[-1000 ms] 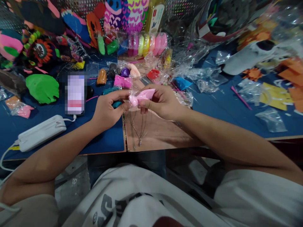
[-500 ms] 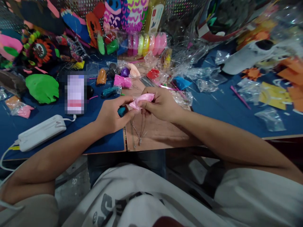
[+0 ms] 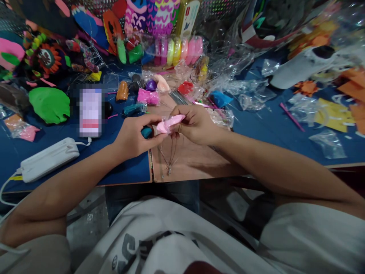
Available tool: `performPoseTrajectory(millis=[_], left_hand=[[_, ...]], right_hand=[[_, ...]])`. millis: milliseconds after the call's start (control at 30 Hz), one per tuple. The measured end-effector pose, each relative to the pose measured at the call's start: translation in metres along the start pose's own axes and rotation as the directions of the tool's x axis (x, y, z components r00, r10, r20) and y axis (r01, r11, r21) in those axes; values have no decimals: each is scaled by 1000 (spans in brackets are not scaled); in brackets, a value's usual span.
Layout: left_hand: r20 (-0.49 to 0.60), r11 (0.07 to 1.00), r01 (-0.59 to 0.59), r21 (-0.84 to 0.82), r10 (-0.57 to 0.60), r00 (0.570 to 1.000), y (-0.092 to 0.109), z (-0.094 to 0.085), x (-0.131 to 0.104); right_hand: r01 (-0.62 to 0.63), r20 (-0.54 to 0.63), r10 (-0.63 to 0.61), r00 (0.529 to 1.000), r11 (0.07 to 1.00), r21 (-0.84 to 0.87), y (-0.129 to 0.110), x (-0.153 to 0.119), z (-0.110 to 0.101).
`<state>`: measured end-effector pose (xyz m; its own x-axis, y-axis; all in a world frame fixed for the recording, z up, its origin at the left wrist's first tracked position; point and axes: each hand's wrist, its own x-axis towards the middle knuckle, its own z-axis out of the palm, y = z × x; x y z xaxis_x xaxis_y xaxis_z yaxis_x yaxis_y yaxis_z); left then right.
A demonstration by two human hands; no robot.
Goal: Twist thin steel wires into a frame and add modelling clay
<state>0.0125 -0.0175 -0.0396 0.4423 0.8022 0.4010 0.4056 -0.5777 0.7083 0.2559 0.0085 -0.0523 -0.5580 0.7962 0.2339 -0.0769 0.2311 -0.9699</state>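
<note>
A lump of pink modelling clay [image 3: 170,123], in what looks like thin clear plastic, is held between both hands above the brown board. My left hand [image 3: 134,135] pinches its left end between thumb and fingers. At the right end, my right hand [image 3: 198,123] grips it with thumb and curled fingers. Behind the gap of my left hand shows a dark teal lump [image 3: 146,132]. Below the clay, thin twisted wires [image 3: 169,163] lie on the board [image 3: 196,163]; their upper ends are hidden by my right fingers.
Several wrapped clay lumps, such as a magenta packet [image 3: 148,97], lie just beyond my hands. On the left are a phone [image 3: 90,112], a white power bank [image 3: 49,160] and a green clay sheet [image 3: 49,105]. Plastic scraps [image 3: 255,97] and a pink stick [image 3: 292,117] lie rightward.
The pink clay has turned in my fingers, and its right end now shows as a narrow point. My right thumb has shifted off its front face. Both hands stay in nearly the same place.
</note>
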Motion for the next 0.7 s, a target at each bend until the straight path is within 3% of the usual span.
performPoseTrajectory(millis=[133, 300, 400, 500, 533, 600, 633, 667, 700], left_hand=[[30, 999, -43, 4, 43, 999, 5, 2, -2], [42, 979, -165, 118, 161, 986, 6, 2, -2], [93, 964, -228, 137, 216, 972, 7, 0, 0], [36, 973, -220, 63, 218, 975, 6, -2, 3], [-15, 982, -189, 11, 189, 982, 4, -3, 4], [-158, 978, -111, -175, 83, 984, 0, -6, 8], [-230, 949, -88, -304, 16, 973, -3, -7, 11], [-299, 893, -91, -440, -50, 953, -6, -9, 13], [-326, 831, -103, -546, -98, 940, -8, -10, 16]], right_hand=[[68, 19, -67, 998, 995, -66, 0, -4, 8], [193, -3, -206, 979, 922, -336, 2, -3, 11], [272, 88, -261, 961, 850, -450, 1, -1, 8], [340, 170, -294, 940, 825, -451, -2, 0, -2], [344, 134, -319, 938, 829, -441, -3, 1, -8], [310, -107, -381, 918, 860, -406, -2, 5, -26], [320, -308, -432, 848, 879, -354, 0, 8, -38], [310, -510, -437, 741, 896, -318, 1, 11, -50], [299, -619, -421, 663, 907, -297, 4, 14, -61]])
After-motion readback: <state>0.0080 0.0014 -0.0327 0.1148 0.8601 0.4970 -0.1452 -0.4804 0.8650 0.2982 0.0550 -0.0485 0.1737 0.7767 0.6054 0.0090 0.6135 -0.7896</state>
